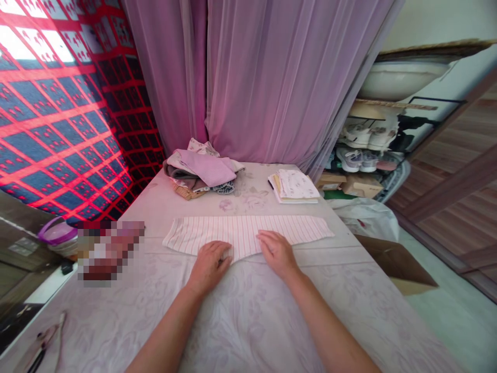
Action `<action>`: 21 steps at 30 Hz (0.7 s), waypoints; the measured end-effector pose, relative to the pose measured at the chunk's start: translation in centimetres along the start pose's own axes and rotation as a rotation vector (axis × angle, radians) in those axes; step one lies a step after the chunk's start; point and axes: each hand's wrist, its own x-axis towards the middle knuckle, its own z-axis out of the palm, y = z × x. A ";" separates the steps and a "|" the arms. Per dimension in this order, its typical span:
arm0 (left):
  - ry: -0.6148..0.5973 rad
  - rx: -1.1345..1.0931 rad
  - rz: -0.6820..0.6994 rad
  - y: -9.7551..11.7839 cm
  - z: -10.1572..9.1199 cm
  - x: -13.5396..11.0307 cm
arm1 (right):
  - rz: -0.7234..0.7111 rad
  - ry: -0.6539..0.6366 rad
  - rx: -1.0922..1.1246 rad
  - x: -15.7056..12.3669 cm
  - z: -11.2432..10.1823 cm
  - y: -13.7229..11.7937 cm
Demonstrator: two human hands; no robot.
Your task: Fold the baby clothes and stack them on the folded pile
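Observation:
A pale garment with thin pink stripes (240, 228) lies flat across the table. Its long shape, with a bulge midway along the near edge, looks like small pants folded lengthwise. On its near edge, left of the bulge, rests my left hand (212, 264), fingers curved and thumb apart. My right hand (277, 254) lies on the cloth to the right of the bulge, its fingers stretched out and touching the fabric. Neither hand grips anything that I can see.
Crumpled clothes (207, 166) fill a wicker basket (188, 193) at the back left. A folded cloth stack (295, 186) sits at the back right. Scissors (42, 342) lie at the near left corner. Right of the table stand a cardboard box (396, 264) and a shoe rack (361, 140).

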 end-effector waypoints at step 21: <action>0.106 0.242 -0.173 -1.9 -1.9 -1.0 | -0.085 -0.159 0.074 -2.2 2.6 -6.4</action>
